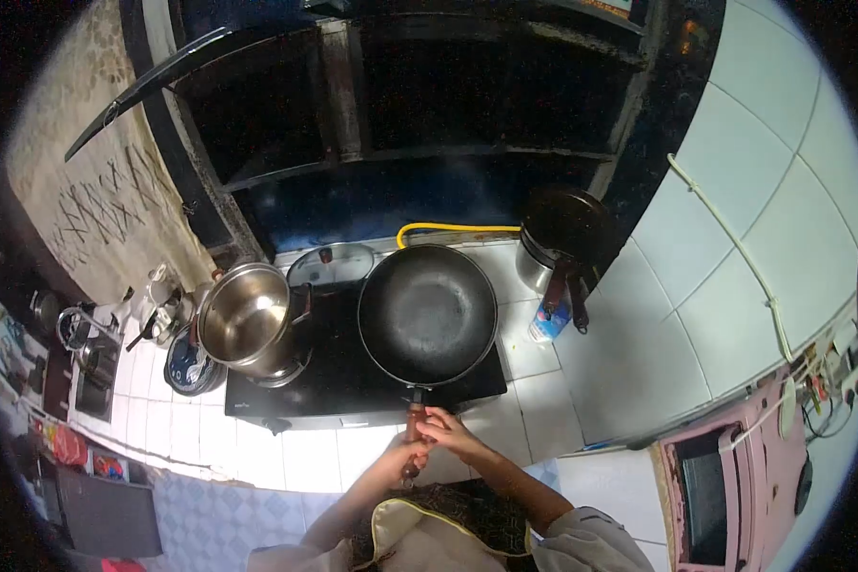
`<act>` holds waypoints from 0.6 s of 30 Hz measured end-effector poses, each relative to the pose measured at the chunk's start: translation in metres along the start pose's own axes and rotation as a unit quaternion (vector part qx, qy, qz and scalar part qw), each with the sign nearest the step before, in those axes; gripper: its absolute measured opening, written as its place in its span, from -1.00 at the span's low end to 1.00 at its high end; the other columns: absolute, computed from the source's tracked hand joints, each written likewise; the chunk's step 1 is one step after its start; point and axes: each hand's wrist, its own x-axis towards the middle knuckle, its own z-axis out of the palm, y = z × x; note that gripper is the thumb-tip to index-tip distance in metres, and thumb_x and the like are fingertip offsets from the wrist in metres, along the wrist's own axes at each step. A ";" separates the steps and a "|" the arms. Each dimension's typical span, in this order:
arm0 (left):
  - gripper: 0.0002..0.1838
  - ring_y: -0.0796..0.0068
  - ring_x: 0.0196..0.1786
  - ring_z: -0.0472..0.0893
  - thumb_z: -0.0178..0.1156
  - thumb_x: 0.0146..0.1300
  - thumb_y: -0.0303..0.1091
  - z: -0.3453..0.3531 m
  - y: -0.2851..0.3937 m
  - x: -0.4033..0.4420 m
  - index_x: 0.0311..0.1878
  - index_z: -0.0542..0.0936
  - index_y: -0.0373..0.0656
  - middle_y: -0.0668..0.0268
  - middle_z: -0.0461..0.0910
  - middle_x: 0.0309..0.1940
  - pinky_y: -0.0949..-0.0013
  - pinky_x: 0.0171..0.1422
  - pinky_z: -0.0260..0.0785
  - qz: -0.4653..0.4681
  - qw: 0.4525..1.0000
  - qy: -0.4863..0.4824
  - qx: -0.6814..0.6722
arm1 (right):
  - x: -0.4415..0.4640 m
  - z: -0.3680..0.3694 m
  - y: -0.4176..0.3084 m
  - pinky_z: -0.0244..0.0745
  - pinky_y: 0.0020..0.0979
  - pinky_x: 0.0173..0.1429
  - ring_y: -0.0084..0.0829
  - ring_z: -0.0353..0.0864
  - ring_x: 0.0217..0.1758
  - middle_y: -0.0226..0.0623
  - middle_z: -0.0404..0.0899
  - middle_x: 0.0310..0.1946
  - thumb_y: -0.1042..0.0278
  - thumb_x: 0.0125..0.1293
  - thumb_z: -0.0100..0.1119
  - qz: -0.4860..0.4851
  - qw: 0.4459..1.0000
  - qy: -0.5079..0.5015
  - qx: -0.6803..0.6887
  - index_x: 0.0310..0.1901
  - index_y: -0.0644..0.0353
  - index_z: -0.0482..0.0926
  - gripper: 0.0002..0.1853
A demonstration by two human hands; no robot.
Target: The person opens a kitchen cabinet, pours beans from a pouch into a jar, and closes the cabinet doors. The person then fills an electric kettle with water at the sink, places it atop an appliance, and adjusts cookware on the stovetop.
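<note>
A dark wok (427,315) sits over the right side of the black gas stove (334,357), its inside bare and faintly shiny. Its brown handle (416,419) points toward me. My left hand (405,462) is wrapped round the handle near its end. Closer to the pan, my right hand (450,434) has its fingers closed on the same handle. A steel pot (248,319) without a lid stands on the left side of the stove. Behind it, a glass lid (332,264) rests on the counter by the window.
A yellow hose (458,227) runs behind the wok. To the right stand stacked dark-handled pans (564,238) and a blue-white container (549,322). A dark blue bowl (193,367) is left of the pot, with a sink (95,377) farther left. A pink cabinet (748,467) stands at lower right.
</note>
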 end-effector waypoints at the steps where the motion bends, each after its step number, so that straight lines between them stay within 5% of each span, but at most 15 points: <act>1: -0.88 0.63 -0.62 0.35 0.15 0.07 -0.42 0.003 0.000 -0.001 -0.35 0.42 -0.20 0.39 0.38 -0.65 0.54 -0.56 0.18 -0.002 0.999 0.026 0.021 | 0.002 -0.005 0.009 0.38 -0.51 -0.11 -0.55 0.46 -0.15 -0.40 0.50 -0.23 0.13 0.19 0.19 0.004 1.000 -0.004 0.001 0.05 0.18 0.30 -0.52; 6: -0.79 0.61 -0.65 0.31 0.13 0.07 -0.51 0.011 0.001 0.005 -0.24 0.33 -0.13 0.41 0.32 -0.64 0.55 -0.59 0.15 0.014 0.999 0.037 -0.012 | -0.010 -0.028 -0.020 0.33 -0.46 0.01 -0.50 0.43 0.03 -0.35 0.44 -0.01 0.12 0.19 0.16 0.097 0.991 0.054 -0.072 0.13 0.13 0.29 -0.48; 12: -0.78 0.56 -0.64 0.33 0.14 0.04 -0.51 0.033 0.018 -0.001 -0.27 0.32 -0.17 0.37 0.31 -0.65 0.53 -0.60 0.16 0.007 0.999 0.020 -0.032 | 0.002 -0.110 -0.068 0.45 -0.33 -0.07 -0.36 0.53 -0.17 -0.14 0.52 -0.12 -0.12 0.30 -0.17 -0.073 0.959 0.229 0.147 0.06 0.19 0.36 -0.47; 18: -0.81 0.57 -0.61 0.32 0.12 0.03 -0.54 0.038 0.040 0.000 -0.34 0.31 -0.19 0.37 0.30 -0.63 0.51 -0.54 0.19 -0.031 0.995 0.022 -0.095 | 0.038 -0.174 -0.166 0.42 -0.22 0.04 -0.25 0.49 -0.11 -0.08 0.46 -0.09 -0.16 0.25 -0.09 -0.184 0.887 0.205 0.371 0.07 0.16 0.24 -0.44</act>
